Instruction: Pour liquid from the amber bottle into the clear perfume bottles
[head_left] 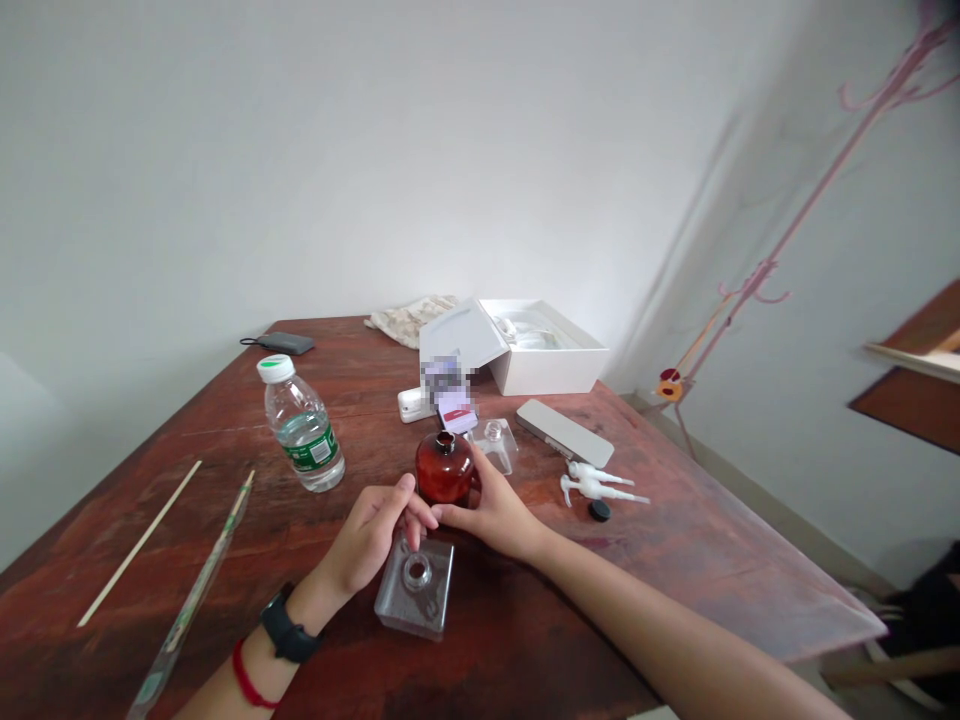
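Note:
My right hand (pixel 504 505) is wrapped around the right side of a round amber bottle (pixel 444 472), which stands upright with its neck uncapped. My left hand (pixel 373 530) is beside the bottle's lower left, fingers loosely bent and apart, the fingertips close to my right thumb. Whether they touch the bottle I cannot tell. Just below the hands lies a clear rectangular bottle (pixel 417 605) with its round open neck towards me. Another clear bottle (pixel 504 448) is partly hidden behind the amber one. Two white pump heads (pixel 598 484) and a black cap (pixel 599 510) lie to the right.
A water bottle (pixel 307 440) stands at the left, near a wooden stick (pixel 142 540) and wrapped chopsticks (pixel 199 590). Behind are a phone (pixel 456 410), a white box (pixel 551 368), a grey case (pixel 566 432) and a cloth (pixel 409 320). A pink coat rack (pixel 810 215) leans at the right.

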